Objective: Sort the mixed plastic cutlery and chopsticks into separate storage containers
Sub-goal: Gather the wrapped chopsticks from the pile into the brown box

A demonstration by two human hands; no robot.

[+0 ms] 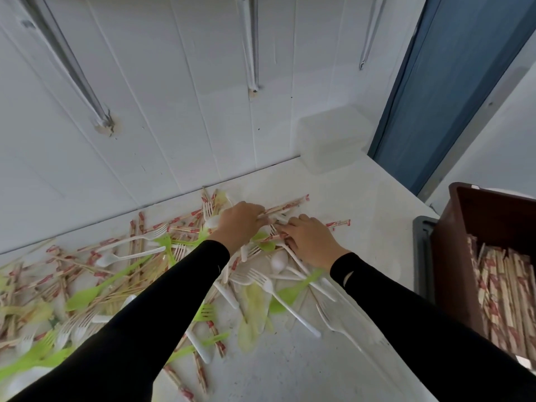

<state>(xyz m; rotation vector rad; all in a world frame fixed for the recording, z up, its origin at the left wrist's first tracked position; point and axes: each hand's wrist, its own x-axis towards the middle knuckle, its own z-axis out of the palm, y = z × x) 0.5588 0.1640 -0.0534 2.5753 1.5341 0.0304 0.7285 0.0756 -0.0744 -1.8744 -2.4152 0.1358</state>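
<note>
A jumble of wrapped chopsticks (87,262), white plastic forks and spoons (278,288) and green cutlery (84,297) covers the white table (362,198). My left hand (240,221) reaches into the far end of the pile and pinches a few wrapped chopsticks (287,206) that stick out to the right. My right hand (310,239) lies beside it, fingers curled round more wrapped chopsticks (339,224). A brown crate (493,216) at the right holds many wrapped chopsticks (504,297).
A clear plastic container (333,140) stands at the back of the table by the white panelled wall (174,111). A blue door frame (452,68) rises at the right. A dark tray edge (423,256) lies next to the crate.
</note>
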